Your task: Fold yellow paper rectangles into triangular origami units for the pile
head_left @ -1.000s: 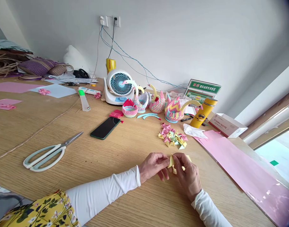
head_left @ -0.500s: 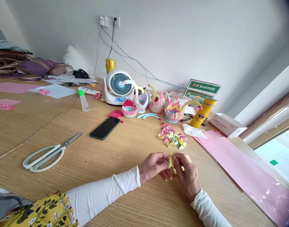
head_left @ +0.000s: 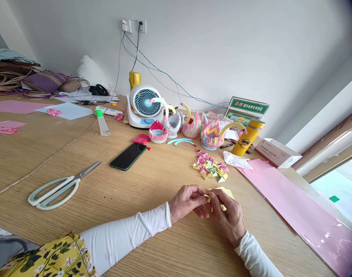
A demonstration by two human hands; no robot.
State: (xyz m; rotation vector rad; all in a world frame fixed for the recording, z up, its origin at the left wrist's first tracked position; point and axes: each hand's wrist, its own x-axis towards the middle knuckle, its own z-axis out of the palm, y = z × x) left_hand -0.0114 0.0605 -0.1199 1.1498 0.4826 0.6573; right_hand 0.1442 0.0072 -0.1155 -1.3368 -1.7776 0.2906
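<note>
A small piece of folded yellow paper (head_left: 207, 197) is pinched between my two hands, low over the table. My left hand (head_left: 187, 202) grips its left side with thumb and fingers. From the right, my right hand (head_left: 228, 215) pinches the same paper, covering most of it. More yellow paper (head_left: 227, 191) lies on the table just behind my right hand, partly hidden by it. Beyond the hands sits a pile of folded paper pieces (head_left: 209, 167) in pink, yellow and green.
Scissors (head_left: 56, 190) and a phone (head_left: 128, 156) lie to the left. Paper swans (head_left: 212, 134) stand at the back beside a fan (head_left: 147, 103). A yellow bottle (head_left: 248, 137), a sticky note box (head_left: 276, 153) and pink sheets (head_left: 291, 200) are on the right.
The yellow paper in my fingers has been turned or folded down and shows less of its surface. My right hand has shifted slightly, baring more of the yellow paper behind it.
</note>
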